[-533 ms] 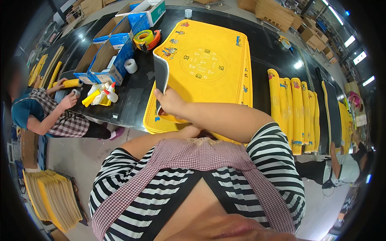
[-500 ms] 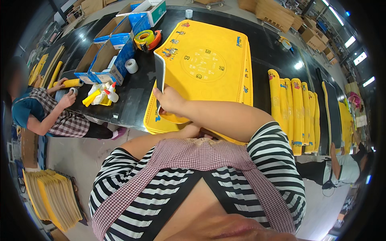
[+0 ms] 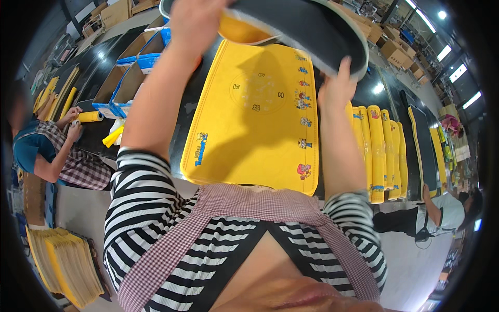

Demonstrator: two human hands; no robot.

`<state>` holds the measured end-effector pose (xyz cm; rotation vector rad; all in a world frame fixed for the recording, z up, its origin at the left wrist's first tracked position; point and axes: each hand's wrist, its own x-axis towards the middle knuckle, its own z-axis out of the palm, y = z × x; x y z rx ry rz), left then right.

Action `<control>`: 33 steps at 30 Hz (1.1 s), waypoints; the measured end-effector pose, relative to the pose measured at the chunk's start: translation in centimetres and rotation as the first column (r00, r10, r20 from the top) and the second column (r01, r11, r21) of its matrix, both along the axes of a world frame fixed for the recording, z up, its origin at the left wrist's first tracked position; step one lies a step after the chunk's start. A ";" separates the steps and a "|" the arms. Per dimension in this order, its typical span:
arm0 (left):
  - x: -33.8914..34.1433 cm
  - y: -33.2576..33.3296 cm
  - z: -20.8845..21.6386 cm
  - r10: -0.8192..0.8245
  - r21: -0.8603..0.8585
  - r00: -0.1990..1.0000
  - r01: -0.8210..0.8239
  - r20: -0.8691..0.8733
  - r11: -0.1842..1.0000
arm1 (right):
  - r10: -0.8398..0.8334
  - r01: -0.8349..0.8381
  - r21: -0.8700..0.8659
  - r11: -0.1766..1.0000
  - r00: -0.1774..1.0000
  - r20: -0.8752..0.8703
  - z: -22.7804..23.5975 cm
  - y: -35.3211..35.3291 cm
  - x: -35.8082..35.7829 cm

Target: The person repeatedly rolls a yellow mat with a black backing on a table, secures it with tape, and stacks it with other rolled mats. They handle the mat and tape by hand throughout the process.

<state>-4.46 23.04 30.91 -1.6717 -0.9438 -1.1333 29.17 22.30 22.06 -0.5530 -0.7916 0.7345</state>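
Note:
Both of my hands hold up a yellow mat (image 3: 317, 31) with its dark grey underside turned toward me, bent in a curve at the far side of the table. My left hand (image 3: 195, 23) grips its left part, the fingers partly out of view at the top edge. At its lower right edge is my right hand (image 3: 338, 91), blurred, thumb against the grey side. Beneath lies another yellow mat (image 3: 249, 151), flat on the black table, printed with small cartoon figures along its right border and a circle of symbols. My shadow falls across it.
Several rolled yellow mats (image 3: 378, 151) lie side by side to the right. Open blue and brown cardboard boxes (image 3: 127, 86) stand at the left. One co-worker (image 3: 49, 148) handles a yellow roll on the left; another person (image 3: 447, 213) stands far right. Stacked mats (image 3: 70, 265) are at lower left.
My hands have gone from the near edge of the mats to the far side, spread apart. The top mat has been lifted off, underside showing, uncovering the mat below.

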 end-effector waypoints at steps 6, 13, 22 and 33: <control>3.2 -12.1 -19.8 -0.150 -0.797 0.967 -0.076 -0.205 0.599 | 0.181 -0.063 -0.718 0.693 0.979 0.089 -18.8 -13.1 6.1; 1.1 -19.7 -31.5 -0.189 -0.909 0.979 0.147 0.077 0.391 | 0.158 -0.312 -0.734 0.603 0.949 -0.273 -24.7 -16.5 9.3; -0.3 -19.1 -31.3 -0.212 -0.933 0.971 0.176 0.112 0.313 | 0.491 0.383 -0.765 0.518 0.600 0.632 -22.0 -4.6 14.4; -2.7 -22.6 -31.2 -0.253 -0.956 0.965 0.139 0.072 0.258 | 0.365 0.511 -0.636 0.578 0.536 0.761 -24.2 -18.5 12.5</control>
